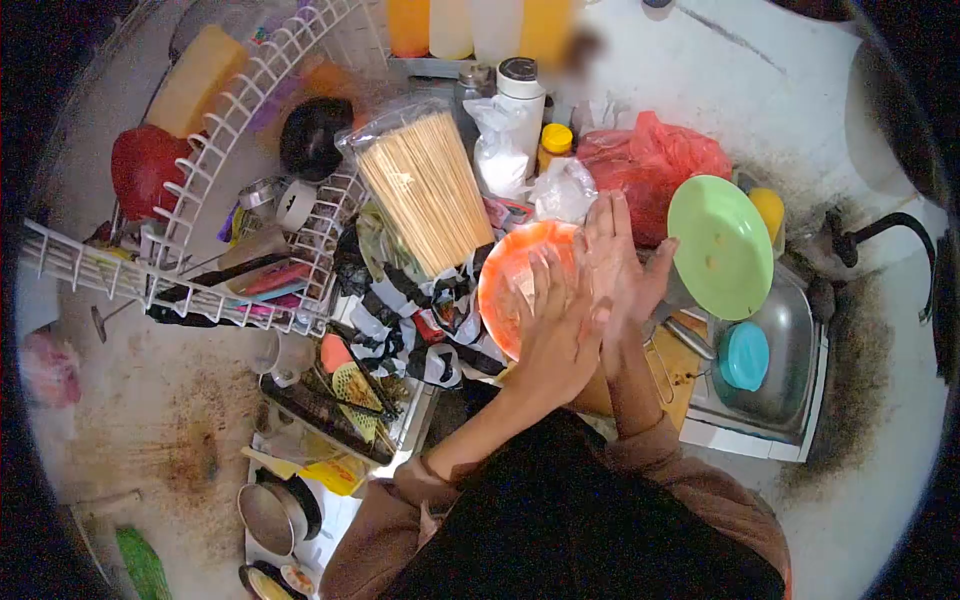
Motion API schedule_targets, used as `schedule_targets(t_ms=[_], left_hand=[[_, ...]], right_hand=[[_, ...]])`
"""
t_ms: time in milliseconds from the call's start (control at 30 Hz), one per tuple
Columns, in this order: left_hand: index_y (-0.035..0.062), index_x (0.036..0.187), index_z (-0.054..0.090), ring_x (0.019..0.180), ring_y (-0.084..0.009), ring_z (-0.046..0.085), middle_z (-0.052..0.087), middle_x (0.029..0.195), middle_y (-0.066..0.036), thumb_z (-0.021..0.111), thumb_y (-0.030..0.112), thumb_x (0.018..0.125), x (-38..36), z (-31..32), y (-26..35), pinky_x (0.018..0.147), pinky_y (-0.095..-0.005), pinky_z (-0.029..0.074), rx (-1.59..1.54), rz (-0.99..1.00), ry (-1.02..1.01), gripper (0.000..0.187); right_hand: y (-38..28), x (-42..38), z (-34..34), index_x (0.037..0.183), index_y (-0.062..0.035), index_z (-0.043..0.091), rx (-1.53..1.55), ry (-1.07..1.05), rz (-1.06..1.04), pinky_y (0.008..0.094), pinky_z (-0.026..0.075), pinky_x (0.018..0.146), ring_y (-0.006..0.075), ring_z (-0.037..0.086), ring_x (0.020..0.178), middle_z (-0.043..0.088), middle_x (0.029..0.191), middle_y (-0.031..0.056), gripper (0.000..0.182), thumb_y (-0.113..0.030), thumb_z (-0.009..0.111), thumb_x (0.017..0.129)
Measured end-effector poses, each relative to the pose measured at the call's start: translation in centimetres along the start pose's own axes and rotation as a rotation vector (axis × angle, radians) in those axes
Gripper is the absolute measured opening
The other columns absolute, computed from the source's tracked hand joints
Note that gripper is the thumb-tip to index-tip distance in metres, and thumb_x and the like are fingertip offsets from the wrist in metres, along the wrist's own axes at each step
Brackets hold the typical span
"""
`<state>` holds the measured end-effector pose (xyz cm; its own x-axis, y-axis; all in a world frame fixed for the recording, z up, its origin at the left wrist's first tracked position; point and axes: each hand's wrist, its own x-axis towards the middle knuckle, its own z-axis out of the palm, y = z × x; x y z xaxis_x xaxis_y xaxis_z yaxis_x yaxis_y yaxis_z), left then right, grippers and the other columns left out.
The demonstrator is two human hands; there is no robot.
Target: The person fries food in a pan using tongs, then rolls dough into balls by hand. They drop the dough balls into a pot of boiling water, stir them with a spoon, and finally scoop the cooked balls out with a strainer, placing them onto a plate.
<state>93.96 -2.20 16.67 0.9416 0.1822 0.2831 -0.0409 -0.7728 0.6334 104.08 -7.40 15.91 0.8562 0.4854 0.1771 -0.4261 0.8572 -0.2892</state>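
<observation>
Over an orange-rimmed bowl (492,290) with a pale inside, my left hand (552,335) is held with its fingers spread. My right hand (615,262) is raised just beside it, flat, fingers pointing away and thumb out. The two hands are close together, and whether they touch is hard to tell. Neither holds anything visible. Right of my right hand stands a light green plate (720,247). Beyond the hands are a red plastic bag (660,150) and a knotted clear bag (563,190). The bowl's contents are partly hidden by my fingers.
A pack of wooden skewers (425,190) lies left of the bowl, near a white wire rack (215,150). Behind are a white bottle (520,115) and a yellow-lidded jar (556,140). At right, a sink (790,370) holds a turquoise bowl (744,356). Pans (272,517) sit lower left.
</observation>
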Motion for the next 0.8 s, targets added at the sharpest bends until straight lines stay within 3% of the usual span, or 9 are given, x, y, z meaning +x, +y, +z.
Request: schedule_targets(t_ms=[100,300,367,433,467,567,600,700,800], left_hand=[[0.0012,0.134,0.02,0.129,-0.0424,-0.004,0.003,0.139,-0.028,0.03,0.03,0.091,1.9,0.1,-1.3,0.101,-0.0528,-0.005,-0.233,-0.013,0.112,0.052],[-0.0034,0.133,0.02,0.129,-0.0417,0.004,0.01,0.139,-0.026,0.033,0.026,0.089,-2.3,0.6,0.6,0.099,-0.0583,0.002,-0.266,0.031,-0.092,0.054],[-0.0064,0.132,0.019,0.129,-0.0418,0.006,0.01,0.139,-0.026,0.032,0.027,0.089,-0.4,0.4,-0.4,0.102,-0.0527,0.004,-0.198,0.033,-0.02,0.056],[-0.008,0.131,0.019,0.129,-0.0418,0.006,0.01,0.139,-0.026,0.031,0.028,0.089,2.8,0.5,-1.7,0.104,-0.0492,0.005,-0.217,0.022,0.111,0.057],[-0.0092,0.131,0.016,0.129,-0.0421,0.004,0.008,0.138,-0.028,0.031,0.027,0.088,4.0,0.0,-2.2,0.105,-0.0449,0.006,-0.111,-0.037,0.062,0.058],[-0.0085,0.132,0.011,0.129,-0.0431,0.004,0.006,0.137,-0.03,0.031,0.025,0.088,2.9,2.1,-1.1,0.105,-0.0457,0.005,-0.054,0.091,0.069,0.059],[-0.0106,0.131,0.007,0.128,-0.0443,0.004,0.008,0.137,-0.03,0.047,0.011,0.076,0.7,2.8,0.2,0.106,-0.0429,0.005,-0.238,0.121,0.095,0.071],[-0.0103,0.131,0.003,0.129,-0.0421,0.003,0.005,0.137,-0.029,0.045,0.015,0.079,2.0,1.9,0.1,0.106,-0.0429,0.004,-0.285,0.209,0.055,0.071],[-0.0087,0.131,0.012,0.129,-0.0423,0.002,0.006,0.137,-0.03,0.034,0.025,0.088,6.9,1.5,-2.3,0.105,-0.0459,0.004,-0.364,0.051,0.119,0.059]], right_hand=[[0.5,-1.0,1.0,0.137,-0.003,0.011,0.008,-0.057,0.037,0.0335,0.007,0.106,0.0179,0.008,0.132,0.01,0.143,0.0072,0.088,-0.068,0.024,0.078],[-0.2,-0.5,0.3,0.136,-0.0039,0.014,-0.022,0.026,-0.027,0.0339,0.008,0.106,0.0185,0.008,0.131,0.013,0.143,0.0061,0.088,-0.067,0.032,0.078],[0.6,-0.9,-0.1,0.136,-0.0036,0.015,0.035,-0.004,-0.007,0.0348,0.007,0.106,0.0197,0.008,0.132,0.012,0.143,0.0066,0.086,-0.066,0.029,0.079],[2.8,-3.2,2.2,0.136,-0.0034,0.016,-0.032,0.127,0.054,0.0348,0.009,0.106,0.0207,0.011,0.131,0.014,0.143,0.007,0.081,-0.063,0.027,0.082],[3.4,-3.9,3.1,0.136,-0.0033,0.016,-0.066,0.186,0.082,0.0347,0.009,0.106,0.0212,0.013,0.131,0.014,0.142,0.0073,0.079,-0.062,0.026,0.083],[1.4,-1.8,-2.5,0.135,-0.0027,0.018,-0.097,-0.003,0.158,0.0345,0.012,0.106,0.0204,0.017,0.13,0.019,0.141,0.0084,0.072,-0.056,0.023,0.087],[0.9,-1.0,-2.1,0.135,-0.0018,0.019,-0.159,0.137,0.108,0.0335,0.013,0.105,0.0187,0.019,0.129,0.02,0.14,0.0091,0.072,-0.055,0.025,0.087],[0.7,-1.8,0.2,0.135,-0.0016,0.019,-0.314,0.235,0.155,0.0331,0.014,0.105,0.0189,0.021,0.128,0.022,0.14,0.0088,0.073,-0.056,0.025,0.087],[0.1,-3.2,3.2,0.134,-0.001,0.02,-0.249,0.16,0.247,0.035,0.015,0.105,0.0205,0.023,0.127,0.025,0.138,0.0093,0.068,-0.051,0.024,0.088]])
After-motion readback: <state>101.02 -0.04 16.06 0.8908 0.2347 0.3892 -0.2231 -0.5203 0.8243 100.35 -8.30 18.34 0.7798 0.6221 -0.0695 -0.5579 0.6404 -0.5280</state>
